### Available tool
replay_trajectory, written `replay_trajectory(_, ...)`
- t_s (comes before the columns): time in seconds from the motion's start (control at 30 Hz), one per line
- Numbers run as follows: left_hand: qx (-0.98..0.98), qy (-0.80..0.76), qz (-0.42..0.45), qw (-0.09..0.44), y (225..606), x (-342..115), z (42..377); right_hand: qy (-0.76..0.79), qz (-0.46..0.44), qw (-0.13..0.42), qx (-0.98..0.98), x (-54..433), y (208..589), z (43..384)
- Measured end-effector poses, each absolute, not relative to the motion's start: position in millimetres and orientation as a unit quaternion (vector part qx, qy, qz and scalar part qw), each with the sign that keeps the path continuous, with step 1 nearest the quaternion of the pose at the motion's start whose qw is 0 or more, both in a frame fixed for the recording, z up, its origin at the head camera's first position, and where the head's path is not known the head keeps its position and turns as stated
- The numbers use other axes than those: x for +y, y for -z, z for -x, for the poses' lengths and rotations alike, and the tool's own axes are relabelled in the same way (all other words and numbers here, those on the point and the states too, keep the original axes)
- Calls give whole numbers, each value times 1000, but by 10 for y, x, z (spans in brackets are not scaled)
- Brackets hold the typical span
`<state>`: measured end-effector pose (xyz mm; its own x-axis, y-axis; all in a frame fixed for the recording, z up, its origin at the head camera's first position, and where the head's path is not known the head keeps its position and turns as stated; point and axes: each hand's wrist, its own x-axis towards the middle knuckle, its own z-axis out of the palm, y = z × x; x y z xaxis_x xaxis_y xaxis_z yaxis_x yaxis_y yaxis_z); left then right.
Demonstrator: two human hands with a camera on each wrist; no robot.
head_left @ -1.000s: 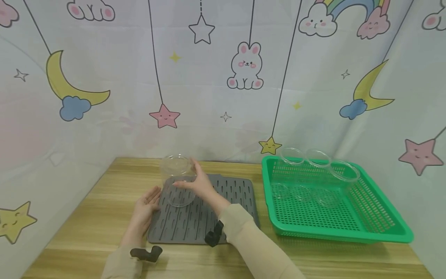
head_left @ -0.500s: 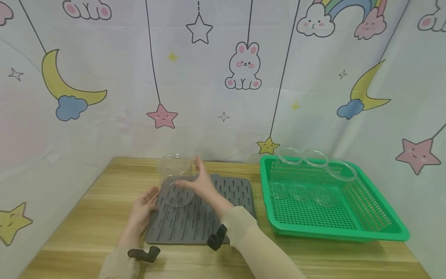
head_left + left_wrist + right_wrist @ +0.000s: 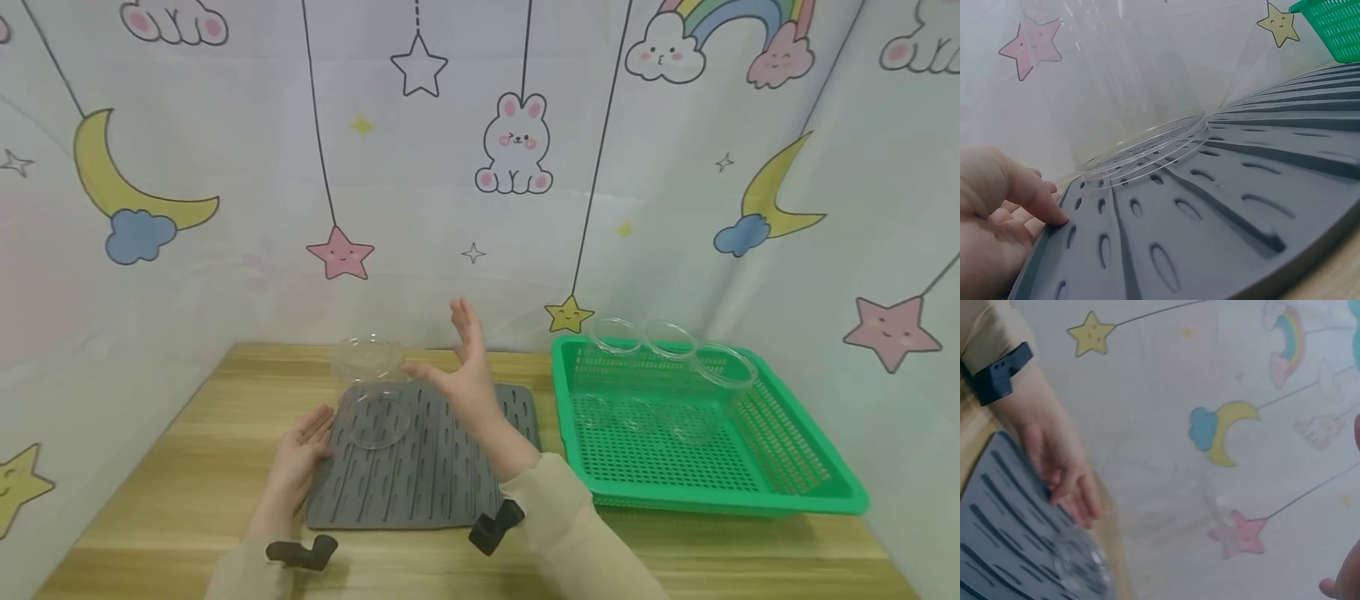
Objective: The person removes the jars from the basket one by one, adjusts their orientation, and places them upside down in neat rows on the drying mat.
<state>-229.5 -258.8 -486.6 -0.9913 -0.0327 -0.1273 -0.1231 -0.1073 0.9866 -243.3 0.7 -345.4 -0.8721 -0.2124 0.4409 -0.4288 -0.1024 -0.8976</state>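
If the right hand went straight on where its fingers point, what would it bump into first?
Likely the white cartoon-printed fabric backdrop: the right hand has its fingers aimed up toward it, with nothing visible between, though the depth is unclear.

One clear, transparent cup [image 3: 371,390] stands on end on the far left part of a grey slotted mat [image 3: 431,475], which lies flat; which end is up cannot be told. The left hand [image 3: 302,446] is at the mat's left edge. The right hand [image 3: 468,379], thumb spread, is raised apart from the cup.
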Motion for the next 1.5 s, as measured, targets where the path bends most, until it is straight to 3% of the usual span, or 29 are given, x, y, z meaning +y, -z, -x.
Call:
replay_trajectory(0.27,674,-735,75,30,4855,-2564,2316,-639,-316,81,-697,533,2949,2230)
replay_trajectory(0.53,680,-729,75,27,4852,-2574,2297,-552,-353,55,-754,1302,2632,2272)
replay_trajectory(1.13,674,-732,92,36,4892,-2542,2221,-584,-366,74,-721,3145,2921,2713)
replay_trajectory(1.5,674,-733,81,34,4866,-2523,2241,-495,-229,45,-837,3912,3246,2801)
